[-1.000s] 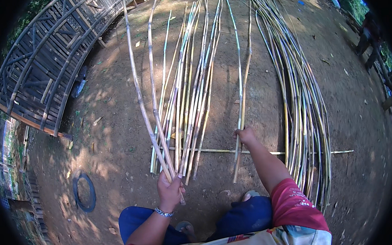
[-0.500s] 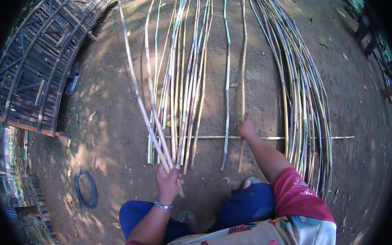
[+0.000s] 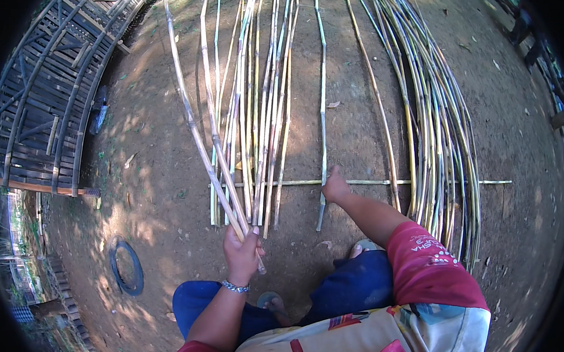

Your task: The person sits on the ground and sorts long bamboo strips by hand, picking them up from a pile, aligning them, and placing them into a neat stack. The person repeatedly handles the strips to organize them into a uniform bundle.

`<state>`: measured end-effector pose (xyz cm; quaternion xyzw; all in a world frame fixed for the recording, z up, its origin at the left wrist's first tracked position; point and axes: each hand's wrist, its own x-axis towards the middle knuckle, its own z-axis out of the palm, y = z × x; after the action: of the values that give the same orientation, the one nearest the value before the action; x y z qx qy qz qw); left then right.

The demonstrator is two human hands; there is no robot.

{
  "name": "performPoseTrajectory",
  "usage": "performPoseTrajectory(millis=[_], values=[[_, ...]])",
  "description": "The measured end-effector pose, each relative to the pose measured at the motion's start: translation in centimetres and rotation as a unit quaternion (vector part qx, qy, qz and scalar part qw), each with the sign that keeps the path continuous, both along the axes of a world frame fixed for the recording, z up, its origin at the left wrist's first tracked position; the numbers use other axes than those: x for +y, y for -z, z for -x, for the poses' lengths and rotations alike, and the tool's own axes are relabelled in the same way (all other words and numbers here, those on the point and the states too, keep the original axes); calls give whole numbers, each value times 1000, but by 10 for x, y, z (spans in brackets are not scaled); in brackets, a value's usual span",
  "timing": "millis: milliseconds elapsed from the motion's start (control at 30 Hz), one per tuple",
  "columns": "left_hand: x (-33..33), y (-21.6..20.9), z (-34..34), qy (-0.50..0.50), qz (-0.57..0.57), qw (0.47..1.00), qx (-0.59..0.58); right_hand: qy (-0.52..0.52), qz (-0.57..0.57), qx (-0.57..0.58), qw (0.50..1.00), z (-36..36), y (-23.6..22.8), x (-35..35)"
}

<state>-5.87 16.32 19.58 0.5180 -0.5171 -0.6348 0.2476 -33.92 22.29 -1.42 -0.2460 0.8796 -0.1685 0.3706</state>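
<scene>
**Two canes lifted, one pinned to the ground**

Two pale bamboo canes [image 3: 197, 136] rose from the left hand [image 3: 243, 253] at lower centre of the head view, slanting up and to the left until they left the frame near the top. The fingers of that hand were wrapped tight around the butt ends, thumb on top, and a metal bracelet [image 3: 235, 286] sat on the wrist. Just right of the raised pair, a flat row of canes [image 3: 259, 113] lay side by side on the bare dirt ground [image 3: 162, 201], running from mid-frame to the top edge.

At centre frame the right hand [image 3: 335, 187] pressed down on a single cane [image 3: 321, 97] that lay apart from the row, right where it crossed a thin crosswise stick [image 3: 365, 182]. Whether the fingers were curled round that cane or only resting on it could not be told; they were bent downward onto it. The crosswise stick passed under or over the row's lower ends and reached toward the right.

On the right side a thick curved bundle of canes [image 3: 432, 123] swept from the top down toward the lower right. A dark slatted bamboo frame [image 3: 42, 105] filled the upper left, and a dark ring [image 3: 126, 268] lay on the dirt at lower left. Blue trousers and a red sleeve showed along the bottom edge.
</scene>
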Motion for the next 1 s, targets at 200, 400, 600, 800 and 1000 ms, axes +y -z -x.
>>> performPoseTrajectory(millis=[200, 400, 600, 800, 1000], values=[[-3, -7, 0, 28, 5, 1000, 5, -25, -27, -21, 999, -12, -7, 5], [3, -8, 22, 72, -1, 996, 57, 53, 15, -22, 998, -19, -4, 20], [3, 5, 36, 95, -27, 994, 46, 138, 52, -26, 989, 2, 8, 70], [5, 19, 60, 124, -44, 990, 44, 125, 61, -64, 988, 24, 2, 104], [12, 25, 82, 157, -17, 987, 41, 146, 90, -58, 984, 27, -9, 122]])
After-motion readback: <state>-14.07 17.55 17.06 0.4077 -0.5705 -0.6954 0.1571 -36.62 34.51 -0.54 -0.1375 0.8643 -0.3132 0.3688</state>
